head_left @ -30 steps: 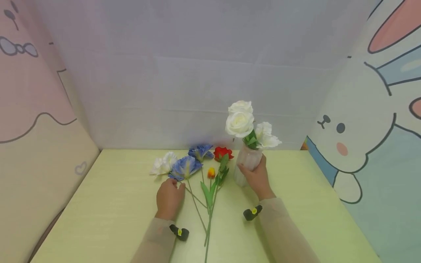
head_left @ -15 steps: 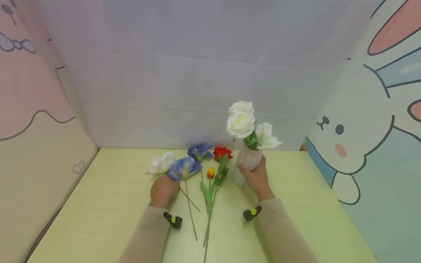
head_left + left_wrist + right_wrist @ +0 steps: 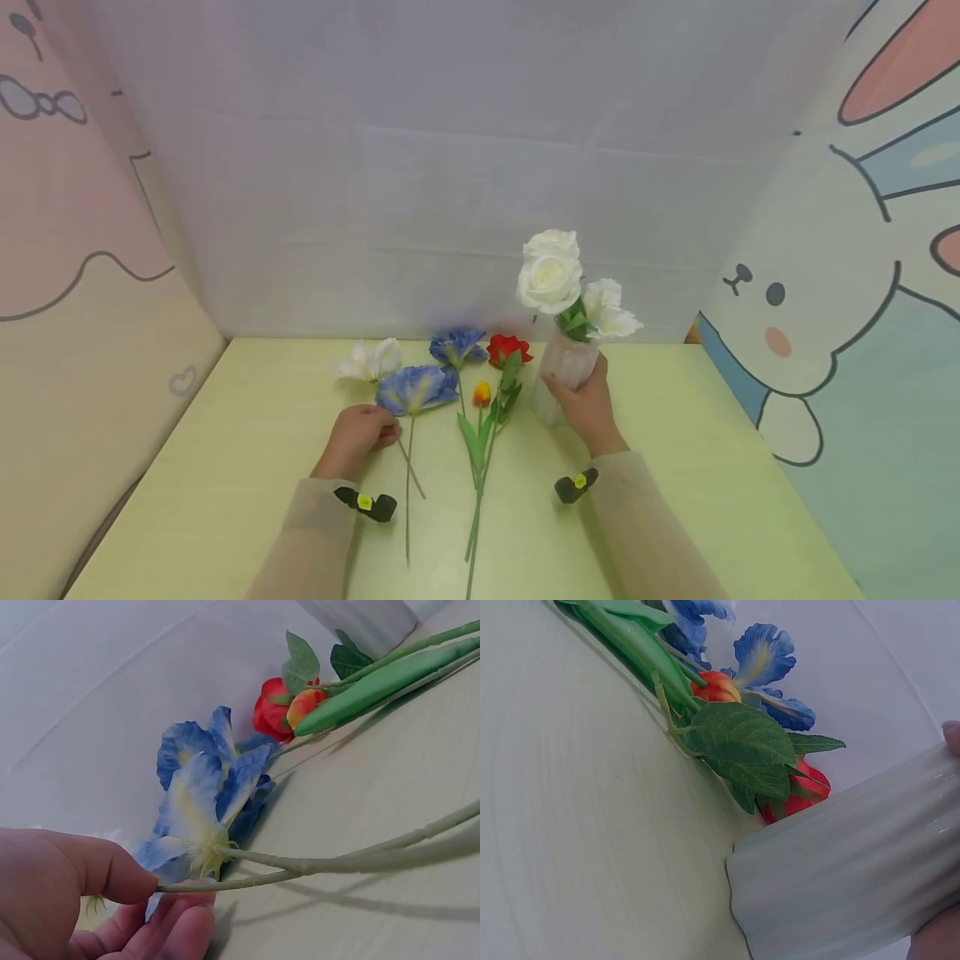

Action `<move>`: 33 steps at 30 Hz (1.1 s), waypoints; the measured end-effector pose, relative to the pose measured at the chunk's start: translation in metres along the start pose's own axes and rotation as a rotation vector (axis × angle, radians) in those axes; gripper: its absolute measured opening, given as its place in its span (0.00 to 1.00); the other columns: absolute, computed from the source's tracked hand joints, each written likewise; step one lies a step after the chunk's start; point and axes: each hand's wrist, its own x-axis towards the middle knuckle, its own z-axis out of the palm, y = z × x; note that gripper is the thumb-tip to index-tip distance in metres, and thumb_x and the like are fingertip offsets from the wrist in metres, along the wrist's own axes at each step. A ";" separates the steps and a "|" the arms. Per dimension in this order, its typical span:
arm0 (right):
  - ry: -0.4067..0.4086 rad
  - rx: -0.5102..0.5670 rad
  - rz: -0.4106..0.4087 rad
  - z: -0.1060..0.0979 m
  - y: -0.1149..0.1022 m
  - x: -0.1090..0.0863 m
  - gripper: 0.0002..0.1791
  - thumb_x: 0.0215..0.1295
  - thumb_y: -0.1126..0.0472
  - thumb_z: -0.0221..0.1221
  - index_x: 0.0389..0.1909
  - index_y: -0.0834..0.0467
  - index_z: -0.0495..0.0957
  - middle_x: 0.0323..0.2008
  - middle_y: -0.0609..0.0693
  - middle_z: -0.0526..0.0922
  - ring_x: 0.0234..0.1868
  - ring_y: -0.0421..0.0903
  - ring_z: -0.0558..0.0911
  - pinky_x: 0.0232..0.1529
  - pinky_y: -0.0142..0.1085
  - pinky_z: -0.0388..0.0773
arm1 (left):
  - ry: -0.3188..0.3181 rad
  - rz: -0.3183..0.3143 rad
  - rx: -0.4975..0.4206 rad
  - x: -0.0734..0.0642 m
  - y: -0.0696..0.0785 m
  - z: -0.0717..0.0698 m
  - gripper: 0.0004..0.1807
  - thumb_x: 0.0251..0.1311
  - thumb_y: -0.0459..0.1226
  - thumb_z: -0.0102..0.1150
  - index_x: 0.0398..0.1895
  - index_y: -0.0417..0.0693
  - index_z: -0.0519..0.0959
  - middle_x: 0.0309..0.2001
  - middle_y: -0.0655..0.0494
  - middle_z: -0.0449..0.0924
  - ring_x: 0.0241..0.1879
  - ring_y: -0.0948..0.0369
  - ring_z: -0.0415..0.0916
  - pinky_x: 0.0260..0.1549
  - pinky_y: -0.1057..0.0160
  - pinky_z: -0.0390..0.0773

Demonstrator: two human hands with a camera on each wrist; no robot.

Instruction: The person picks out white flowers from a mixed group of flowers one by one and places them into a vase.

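Note:
My left hand (image 3: 360,433) pinches the thin green stem (image 3: 247,882) of a white artificial flower (image 3: 369,360) between thumb and fingers. That stem crosses the stem of a blue iris (image 3: 417,390) lying right beside the hand. My right hand (image 3: 588,404) grips a pale ribbed vase (image 3: 564,362), thumb on the near side. Two white roses (image 3: 550,283) and a white ruffled flower (image 3: 611,310) stand in the vase. In the right wrist view the vase (image 3: 847,862) fills the lower right, and only bits of the hand show at the edge.
A second blue iris (image 3: 456,346), a red rose (image 3: 508,350) and an orange-yellow tulip (image 3: 482,394) lie on the pale yellow table (image 3: 225,467) between the hands. A white curtain (image 3: 450,183) backs the table. Cartoon-printed sheets (image 3: 840,350) hang at both sides.
My left hand has moved left and pinches the white flower's stem, shifting that flower slightly. The nearer blue iris has swung so its stem points more straight toward me. The right hand stays on the vase.

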 end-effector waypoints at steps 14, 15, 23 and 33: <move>0.000 -0.016 0.004 0.000 -0.001 0.000 0.49 0.65 0.55 0.71 0.74 0.61 0.48 0.61 0.64 0.68 0.61 0.60 0.72 0.63 0.57 0.70 | -0.029 0.021 -0.191 -0.010 -0.007 -0.003 0.12 0.68 0.28 0.62 0.50 0.29 0.74 0.40 0.46 0.81 0.37 0.60 0.84 0.41 0.64 0.85; 0.000 -0.018 0.003 0.000 -0.001 0.000 0.49 0.65 0.55 0.71 0.74 0.61 0.48 0.61 0.64 0.68 0.61 0.61 0.72 0.63 0.57 0.70 | -0.010 0.042 -0.193 -0.011 -0.008 -0.002 0.11 0.67 0.28 0.62 0.48 0.30 0.75 0.40 0.47 0.82 0.36 0.60 0.84 0.40 0.64 0.85; 0.006 -0.017 -0.005 -0.001 0.000 0.001 0.50 0.64 0.55 0.71 0.75 0.61 0.47 0.62 0.64 0.68 0.62 0.61 0.72 0.64 0.59 0.70 | -0.006 0.288 -0.334 -0.018 -0.025 0.002 0.10 0.66 0.25 0.64 0.42 0.34 0.71 0.35 0.45 0.83 0.37 0.55 0.87 0.39 0.59 0.86; -0.002 0.005 0.016 0.000 0.002 0.000 0.49 0.64 0.55 0.71 0.75 0.59 0.48 0.61 0.64 0.69 0.61 0.61 0.73 0.63 0.58 0.71 | 0.024 0.453 -0.402 -0.029 -0.023 0.008 0.10 0.65 0.19 0.60 0.45 0.26 0.69 0.34 0.45 0.83 0.35 0.54 0.87 0.41 0.56 0.86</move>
